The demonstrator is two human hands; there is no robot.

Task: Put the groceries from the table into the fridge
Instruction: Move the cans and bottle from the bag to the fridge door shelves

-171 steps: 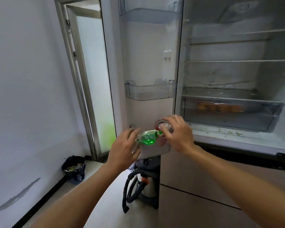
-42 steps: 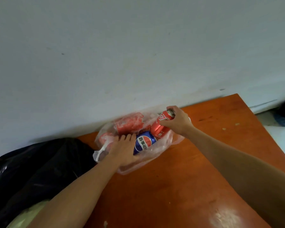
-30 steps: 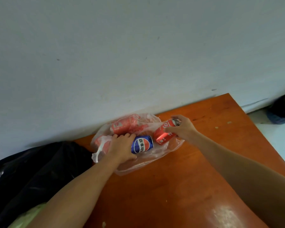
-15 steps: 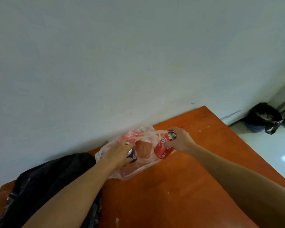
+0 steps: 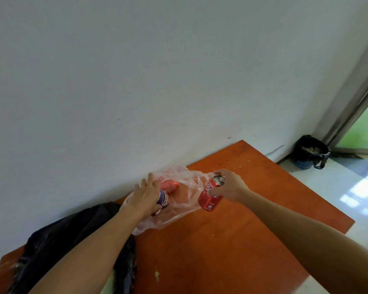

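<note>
On the orange tabletop point(image 5: 232, 240), head view: a thin clear plastic bag point(image 5: 179, 211) lies against the white wall point(image 5: 136, 81). My right hand point(image 5: 229, 187) has its grip closed around a red can point(image 5: 210, 196), tilted, silver top toward the wall, held just above the tabletop at the bag's right edge. My left hand point(image 5: 145, 196) reaches into the bag, fingers wrapped on a blue can point(image 5: 163, 200); the hand covers most of it, so the grip looks closed on it, but I can't be certain. One more red can point(image 5: 169, 185) lies on its side inside the bag, just beyond the blue one. A black bag point(image 5: 62, 251) sits at the left, touching the clear one. Far right, on the floor by the door frame point(image 5: 348, 102): a dark bin point(image 5: 309, 152). Fridge not in view.
</note>
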